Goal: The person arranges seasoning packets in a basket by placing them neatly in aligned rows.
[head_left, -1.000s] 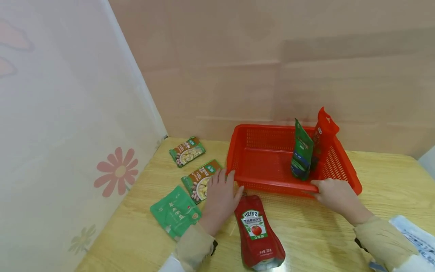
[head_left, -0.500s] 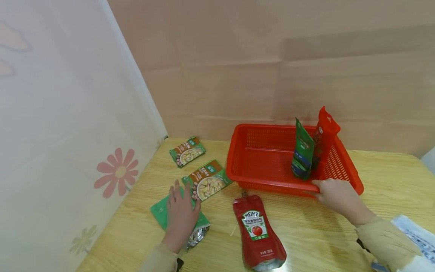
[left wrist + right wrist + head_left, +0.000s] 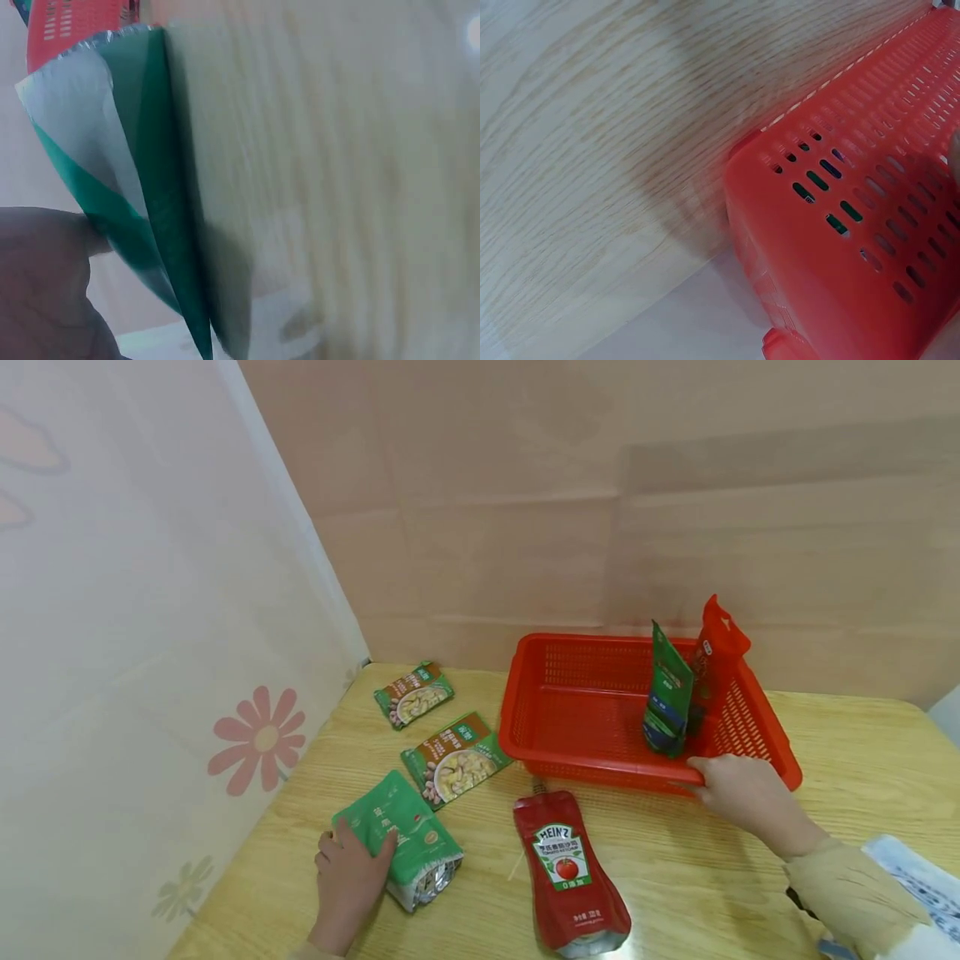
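My left hand (image 3: 349, 870) grips the near left side of a green pouch (image 3: 405, 835) with a silvery bottom, its thumb on the pouch's face and its fingers curled at the left edge. In the left wrist view the green pouch (image 3: 161, 142) stands away from the thumb, its silver bottom edge up. My right hand (image 3: 750, 797) holds the front rim of a red plastic basket (image 3: 592, 767) near its right corner. Inside the basket, a green packet (image 3: 667, 697) and a red packet (image 3: 716, 647) stand upright at the right. The right wrist view shows the basket's slotted wall (image 3: 795, 247).
A red Heinz ketchup pouch (image 3: 570, 877) lies between my hands, in front of the basket. Two green-and-brown food packets (image 3: 457, 760) lie left of the basket. A pale blue-white printed item (image 3: 918, 881) is beside my right sleeve. A wall borders the table at left.
My left hand has moved left and toward me, from beside the basket over the green pouch to its near left side. The right hand stays on the basket rim.
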